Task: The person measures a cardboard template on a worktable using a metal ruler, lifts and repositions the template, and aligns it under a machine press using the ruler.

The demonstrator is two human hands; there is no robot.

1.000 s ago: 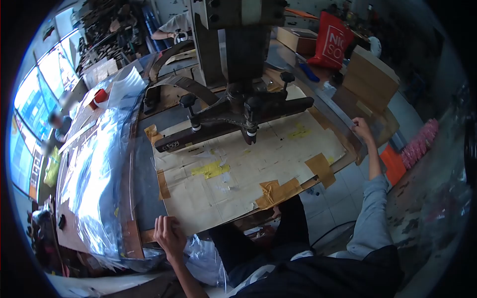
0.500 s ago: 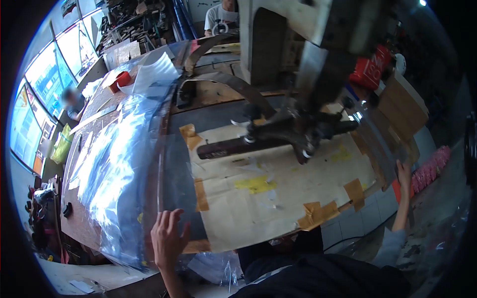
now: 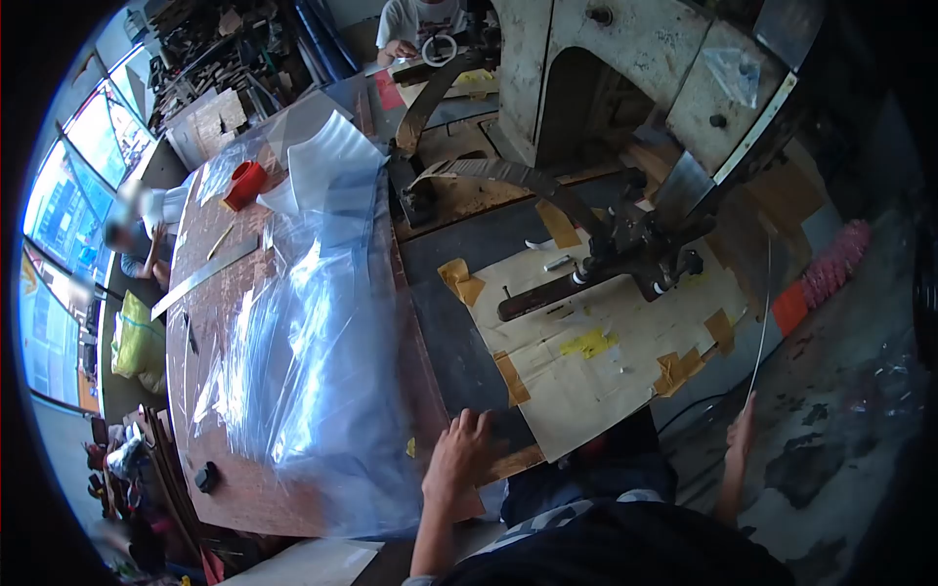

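My left hand [image 3: 457,455] rests at the near edge of the work surface with its fingers loosely spread, holding nothing. Beside it lies a stack of clear plastic sheets [image 3: 327,371]. To its right is a cream-coloured board [image 3: 557,410] with brown tape along its edges and a yellow patch. A dark metal clamp arm [image 3: 547,295] of the machine crosses above this board. Off the right side of the board, my right hand [image 3: 741,435] is closed on a thin pale strip [image 3: 765,303], which stands nearly upright and may be a clear sheet seen edge-on.
The machine's heavy metal body [image 3: 523,88] overhangs the board. A red tape roll [image 3: 244,184], a steel ruler [image 3: 205,275] and a small black object [image 3: 206,477] lie on the brown table [image 3: 234,503]. A pink fluffy bundle [image 3: 837,262] is at right. Other people sit at the back and left.
The view has swung, shifting the table and board. My right hand has moved down and away from the board's side with the thin strip. My left hand stays at the near edge.
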